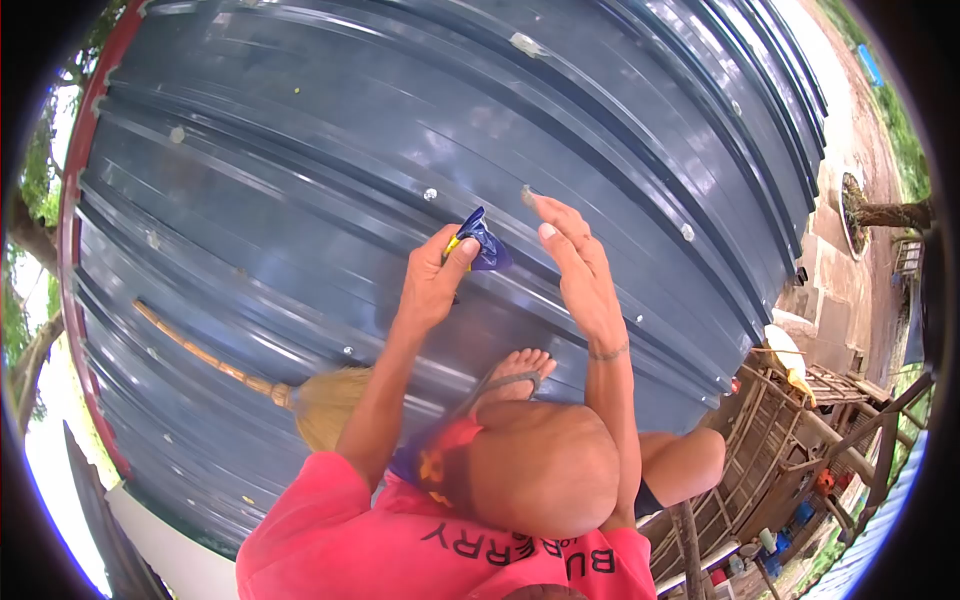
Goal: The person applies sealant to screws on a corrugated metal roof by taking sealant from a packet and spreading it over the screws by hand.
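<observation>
My left hand [433, 281] pinches a small crumpled blue and yellow plastic packet [484, 246] between thumb and fingers. What the packet contains cannot be seen. To its right, my right hand [583, 268] is stretched out above the roof, fingers together and thumb apart. A small greyish blob [527, 195] shows at its fingertip; whether it sticks to the finger or lies on the metal, I cannot tell. Both hands are over a dark blue ribbed metal roof [330, 230]. Between my forearms, a foot in a flip-flop [515, 376] rests on the sheets.
A straw broom [335, 405] with a wooden handle lies left of my left forearm. Shiny screw heads [430, 194] and pale patches [528, 44] dot the roof. Red trim [72, 220] borders its left edge. Beyond the right edge, a wooden structure [765, 440] stands lower down.
</observation>
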`<state>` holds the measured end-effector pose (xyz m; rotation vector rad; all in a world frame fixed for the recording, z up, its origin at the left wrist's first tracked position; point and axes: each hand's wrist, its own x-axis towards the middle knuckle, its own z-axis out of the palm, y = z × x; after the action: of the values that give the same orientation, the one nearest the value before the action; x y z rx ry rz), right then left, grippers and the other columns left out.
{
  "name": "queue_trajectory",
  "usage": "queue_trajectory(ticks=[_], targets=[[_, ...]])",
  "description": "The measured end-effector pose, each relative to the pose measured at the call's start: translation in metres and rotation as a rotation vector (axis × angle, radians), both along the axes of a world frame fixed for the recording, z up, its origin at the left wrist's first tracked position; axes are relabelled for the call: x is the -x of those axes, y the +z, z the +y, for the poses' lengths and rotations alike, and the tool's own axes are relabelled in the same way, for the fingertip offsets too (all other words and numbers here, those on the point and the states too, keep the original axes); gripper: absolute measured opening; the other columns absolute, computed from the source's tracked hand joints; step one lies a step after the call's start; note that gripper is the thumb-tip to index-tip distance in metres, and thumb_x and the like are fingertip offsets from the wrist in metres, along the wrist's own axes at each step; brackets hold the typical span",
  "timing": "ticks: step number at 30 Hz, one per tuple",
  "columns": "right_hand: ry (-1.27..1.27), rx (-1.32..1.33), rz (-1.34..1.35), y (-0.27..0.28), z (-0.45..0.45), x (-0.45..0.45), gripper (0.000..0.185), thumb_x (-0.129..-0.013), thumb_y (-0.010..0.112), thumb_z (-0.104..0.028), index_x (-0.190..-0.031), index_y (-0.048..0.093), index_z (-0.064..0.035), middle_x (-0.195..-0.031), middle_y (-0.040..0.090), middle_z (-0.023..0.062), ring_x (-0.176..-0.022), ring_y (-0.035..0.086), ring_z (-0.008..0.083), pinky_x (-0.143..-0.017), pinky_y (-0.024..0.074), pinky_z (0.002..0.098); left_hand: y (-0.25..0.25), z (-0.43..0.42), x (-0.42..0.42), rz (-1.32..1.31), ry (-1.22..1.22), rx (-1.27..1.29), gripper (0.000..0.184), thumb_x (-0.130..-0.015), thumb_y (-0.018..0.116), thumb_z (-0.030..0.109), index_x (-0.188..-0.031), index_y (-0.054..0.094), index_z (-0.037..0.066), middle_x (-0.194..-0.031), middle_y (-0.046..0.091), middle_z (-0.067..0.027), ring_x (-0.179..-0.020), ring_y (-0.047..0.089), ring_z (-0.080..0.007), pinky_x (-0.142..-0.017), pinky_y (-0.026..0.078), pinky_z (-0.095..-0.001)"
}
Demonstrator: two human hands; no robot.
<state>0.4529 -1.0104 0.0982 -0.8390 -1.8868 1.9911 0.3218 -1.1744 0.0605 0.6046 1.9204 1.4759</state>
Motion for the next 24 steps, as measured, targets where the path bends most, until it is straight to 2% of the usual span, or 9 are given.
queue_trajectory(ticks=[4,7,16,22,24], targets=[[0.073,0.137,0.030,-0.004,-0.010,0.014,0.038,-0.102,0.050,-0.018,-0.133,0.065,-0.0027,-0.143,0.055,0.0108,-0.135,0.045,0.0254,-0.114,0.0347,0.0367,0.006,-0.012,0.005,-0.009,0.028,0.073,0.034,-0.103,0.060,0.038,-0.096,0.067,0.006,-0.066,0.051,0.0056,-0.062,0.042,-0.0035,-0.055,0.036,-0.0252],[0.102,0.212,0.073,-0.008,-0.015,0.019,0.036,-0.101,0.051,-0.017,-0.130,0.067,-0.0028,-0.143,0.056,0.0098,-0.135,0.045,0.0246,-0.114,0.0349,0.0367,0.001,-0.020,0.007,-0.003,0.030,0.068,0.037,-0.105,0.058,0.041,-0.105,0.069,0.005,-0.071,0.052,0.0083,-0.062,0.041,-0.0002,-0.053,0.031,-0.0209],[0.119,0.461,0.141,-0.015,-0.025,0.033,0.032,-0.099,0.053,-0.014,-0.124,0.071,-0.0031,-0.144,0.056,0.0076,-0.134,0.047,0.0218,-0.114,0.0339,0.0361,0.006,-0.025,0.007,-0.038,0.068,0.082,0.035,-0.105,0.057,0.039,-0.104,0.069,0.006,-0.072,0.054,0.0075,-0.062,0.042,-0.0007,-0.053,0.032,-0.0213],[0.122,0.603,0.121,-0.022,-0.027,0.040,0.032,-0.096,0.058,-0.018,-0.119,0.073,-0.0026,-0.141,0.059,0.0079,-0.135,0.046,0.0239,-0.118,0.0249,0.0387,0.014,-0.027,0.008,0.033,0.082,0.097,0.033,-0.105,0.058,0.036,-0.101,0.070,0.006,-0.074,0.057,0.0066,-0.065,0.044,-0.0018,-0.057,0.035,-0.0216],[0.121,0.621,0.105,-0.020,-0.028,0.043,0.031,-0.095,0.058,-0.019,-0.118,0.073,-0.0019,-0.140,0.059,0.0082,-0.135,0.046,0.0244,-0.119,0.0230,0.0390,0.019,-0.028,0.008,0.081,0.092,0.119,0.031,-0.104,0.059,0.033,-0.100,0.069,0.004,-0.068,0.054,0.0035,-0.065,0.044,-0.0044,-0.058,0.038,-0.0257]])
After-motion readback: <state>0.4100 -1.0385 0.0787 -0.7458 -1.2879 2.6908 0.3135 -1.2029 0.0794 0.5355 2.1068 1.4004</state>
